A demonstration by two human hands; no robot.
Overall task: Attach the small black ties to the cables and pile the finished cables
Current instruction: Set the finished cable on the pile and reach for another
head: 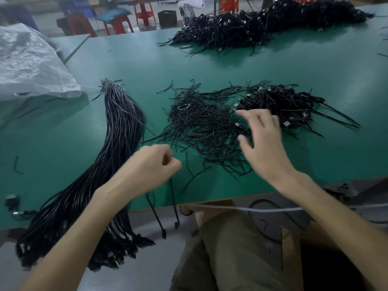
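A loose heap of small black ties lies in the middle of the green table. A long bundle of black cables runs down the left and hangs over the front edge. A pile of coiled, tied cables sits to the right. My left hand is curled into a fist and grips a black cable whose two ends dangle over the table's front edge. My right hand hovers with spread fingers between the ties and the tied pile, holding nothing.
A much larger heap of tied cables lies at the table's far side. A crumpled grey plastic sheet covers the left. Red stools stand on the floor beyond. Stray ties dot the table.
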